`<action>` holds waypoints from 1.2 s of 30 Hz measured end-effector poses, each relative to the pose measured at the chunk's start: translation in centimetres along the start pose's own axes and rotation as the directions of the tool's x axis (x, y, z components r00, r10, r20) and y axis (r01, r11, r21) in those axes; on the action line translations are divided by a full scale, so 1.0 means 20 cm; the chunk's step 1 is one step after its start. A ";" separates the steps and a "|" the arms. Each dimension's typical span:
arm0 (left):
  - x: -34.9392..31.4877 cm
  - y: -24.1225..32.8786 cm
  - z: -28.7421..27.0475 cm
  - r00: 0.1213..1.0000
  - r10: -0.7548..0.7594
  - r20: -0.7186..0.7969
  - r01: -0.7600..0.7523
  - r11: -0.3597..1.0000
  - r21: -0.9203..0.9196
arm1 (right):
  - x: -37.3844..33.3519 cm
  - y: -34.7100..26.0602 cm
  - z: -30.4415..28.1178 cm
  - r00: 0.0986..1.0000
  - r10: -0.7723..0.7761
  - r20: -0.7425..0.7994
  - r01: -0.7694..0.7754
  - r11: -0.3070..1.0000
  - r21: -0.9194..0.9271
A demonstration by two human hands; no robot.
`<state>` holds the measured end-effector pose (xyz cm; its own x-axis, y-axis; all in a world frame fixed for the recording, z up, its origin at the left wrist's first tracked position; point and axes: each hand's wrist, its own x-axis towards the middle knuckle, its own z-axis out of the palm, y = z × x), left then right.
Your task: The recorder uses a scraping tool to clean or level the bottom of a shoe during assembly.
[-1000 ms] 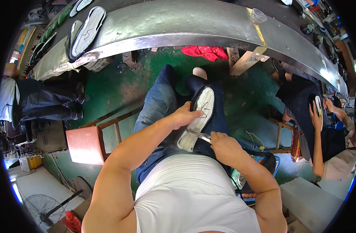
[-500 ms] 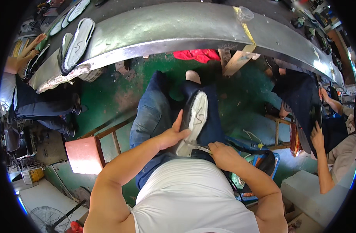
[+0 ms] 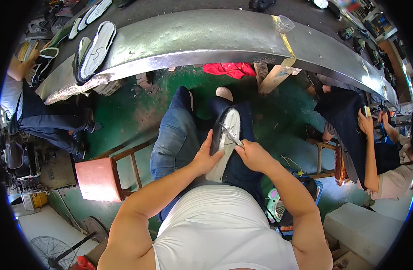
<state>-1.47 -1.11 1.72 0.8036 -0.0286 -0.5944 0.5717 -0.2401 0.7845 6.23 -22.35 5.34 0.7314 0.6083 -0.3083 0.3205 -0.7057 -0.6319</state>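
Note:
A dark shoe with its white, stitched-edged underside (image 3: 230, 141) facing up lies lengthwise along my lap. Its heel end is toward my waist and its toe points away. My left hand (image 3: 208, 157) grips the shoe's left side, thumb across the white underside and fingers along the dark upper. In my right hand (image 3: 254, 154) is a slim silvery tool (image 3: 232, 134), pinched at its near end. The tool slants across the front half of the underside, its far tip by the toe's left edge. I cannot make out the kind of tip.
Ahead runs a metal-edged bench (image 3: 184, 42), with another pair of shoes (image 3: 95, 51) at its left and a clear plastic cup (image 3: 284, 24) at its right. A brown-topped stool (image 3: 98, 179) stands at left, a small fan (image 3: 278, 204) at right. Co-workers sit on both sides.
My right hand has moved the tool from the heel end forward to the toe half of the underside. My left hand keeps its grip on the shoe, shifted slightly.

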 end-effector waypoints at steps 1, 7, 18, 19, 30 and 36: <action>-0.01 -0.04 -0.02 1.000 0.001 -0.012 -0.001 1.000 0.002 | 0.01 -0.03 -0.02 1.000 -0.012 0.000 0.012 1.000 0.001; -0.12 -0.22 -0.15 0.945 0.240 0.224 -0.254 0.966 0.036 | -0.08 0.02 -0.02 0.991 0.079 0.111 -0.117 0.913 0.390; -0.38 0.34 -0.61 0.935 0.350 0.054 -0.268 0.799 -0.539 | -0.16 0.30 0.24 0.970 0.225 0.090 -0.212 0.605 0.767; -0.38 0.47 -0.69 0.928 0.373 0.019 -0.300 0.774 -0.557 | -0.14 0.31 0.25 0.972 0.219 0.082 -0.200 0.602 0.773; 0.88 1.82 -1.50 0.682 0.579 -0.446 -0.405 0.808 0.428 | -0.02 0.39 0.24 0.944 0.216 0.251 -0.313 0.336 0.888; 1.38 1.70 -1.56 0.549 0.815 -0.186 0.209 0.081 0.974 | 0.02 0.31 0.14 0.926 0.246 0.286 -0.355 0.312 0.881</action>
<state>45.32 20.24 17.43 0.9379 -0.0308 0.3456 0.0539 -0.9710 -0.2328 6.85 -25.44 -0.66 0.5837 0.4938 -0.6446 -0.6901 -0.1166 -0.7142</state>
